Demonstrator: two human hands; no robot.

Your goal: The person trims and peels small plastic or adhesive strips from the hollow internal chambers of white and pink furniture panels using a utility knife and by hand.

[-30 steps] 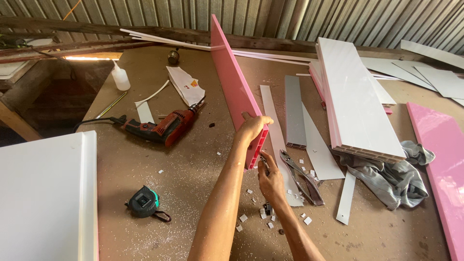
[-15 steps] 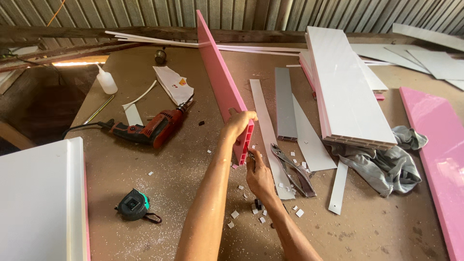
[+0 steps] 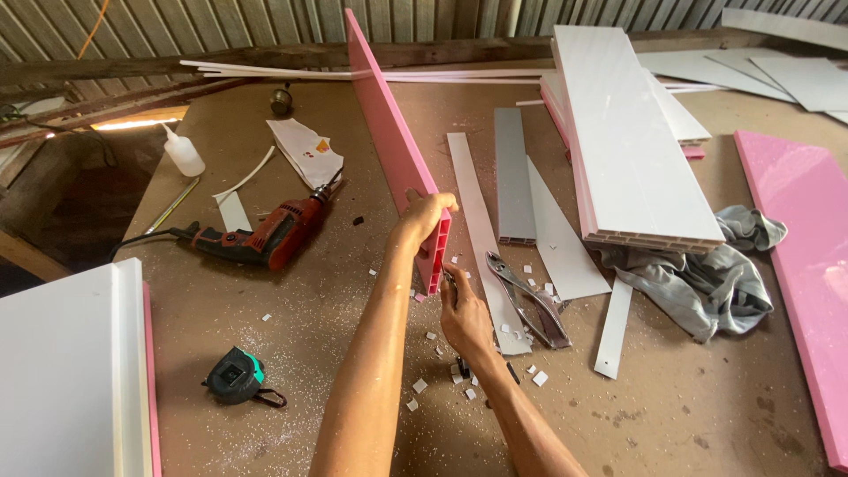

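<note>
Rear wall: corrugated metal sheeting, ribs vertical, grey and weathered. Timber rails run horizontally along its base. Work surface: brown hardboard counter, dusted with sawdust. Daylight enters through a gap at left. Beyond the counter's left edge, the area is dark.

Soft even daylight, shadows faint; bright gap glares upper left; sharp focus, slight wide-angle bending at edges.

Pliers and offcuts crowd panel's right.
</note>
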